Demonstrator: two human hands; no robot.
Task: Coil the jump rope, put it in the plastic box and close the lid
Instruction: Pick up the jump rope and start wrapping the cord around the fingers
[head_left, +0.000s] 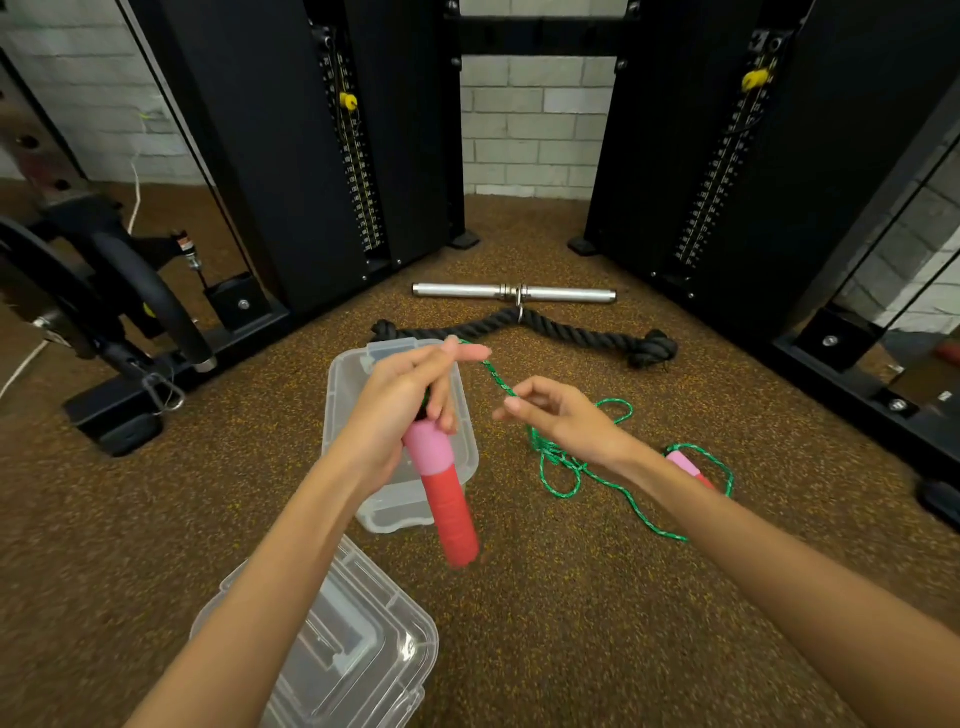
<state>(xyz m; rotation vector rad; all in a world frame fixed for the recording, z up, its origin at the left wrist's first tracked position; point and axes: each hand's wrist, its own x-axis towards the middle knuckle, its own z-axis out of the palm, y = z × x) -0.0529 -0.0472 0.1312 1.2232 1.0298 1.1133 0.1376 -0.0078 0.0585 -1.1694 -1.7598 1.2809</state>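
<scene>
left hand (402, 400), frame centre, grips pink-and-red foam handle (441, 478) above clear plastic box (358, 506). right hand (558, 415), fingers loosely curled, leads green braided cord (558, 462); grip unclear. risk: tangled floor slack may knot when drawn.

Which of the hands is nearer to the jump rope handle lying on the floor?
The right. The right hand hovers just left of the floor handle, whose near end its wrist hides. The left hand is farther left, over the plastic box, gripping the other handle.

Clear glossy plastic box (467, 441), braided rope (558, 457)
</scene>
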